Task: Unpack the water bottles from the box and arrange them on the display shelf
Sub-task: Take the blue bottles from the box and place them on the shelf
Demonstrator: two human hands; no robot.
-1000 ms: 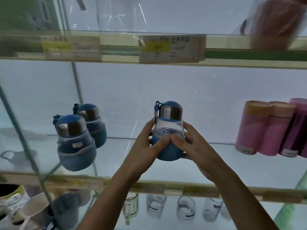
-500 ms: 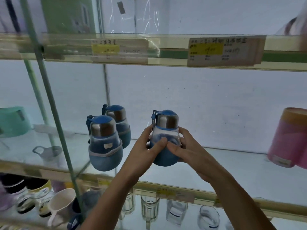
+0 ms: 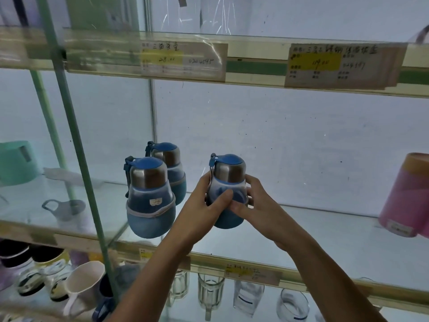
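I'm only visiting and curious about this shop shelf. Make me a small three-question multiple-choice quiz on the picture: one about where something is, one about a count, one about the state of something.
1. Where do the two standing blue bottles sit relative to the held bottle?
A. To its left
B. To its right
C. On the shelf above

2. How many blue steel-necked bottles are in view?
A. Two
B. Three
C. Five

3. How is the held bottle gripped?
A. By one hand only
B. By both hands
C. By no hand

Answers:
1 A: the front bottle and back bottle stand left of it on the glass shelf.
2 B: those two plus the held one make three.
3 B: the left hand and right hand both curl round its body.
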